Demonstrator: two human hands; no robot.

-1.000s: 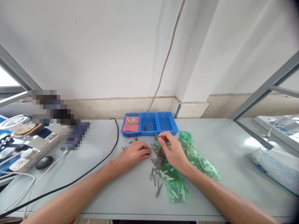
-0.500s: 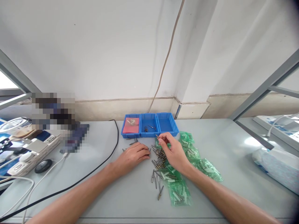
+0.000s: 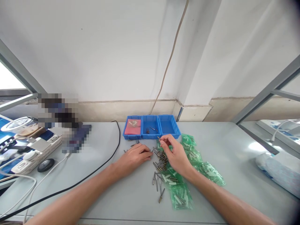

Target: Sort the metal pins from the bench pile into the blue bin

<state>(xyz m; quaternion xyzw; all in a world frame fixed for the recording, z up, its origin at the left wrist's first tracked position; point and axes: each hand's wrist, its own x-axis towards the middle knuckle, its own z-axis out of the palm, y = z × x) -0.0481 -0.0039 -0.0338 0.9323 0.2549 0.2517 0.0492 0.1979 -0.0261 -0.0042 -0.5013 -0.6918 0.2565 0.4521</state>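
Grey table [image 3: 93,175] against white wall [image 3: 105,47], metal pins [image 3: 159,162] scattered, blue trays [image 3: 152,133] behind.

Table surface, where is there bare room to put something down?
Bare: between the black cable and the left hand; also right of the green bags. Crowded: loose pins between that hand and the right hand, up to the blue trays.

L & R arms fwd: left hand [image 3: 137,155] flat, palm down; right hand [image 3: 174,153] raised, fingertips pinched.
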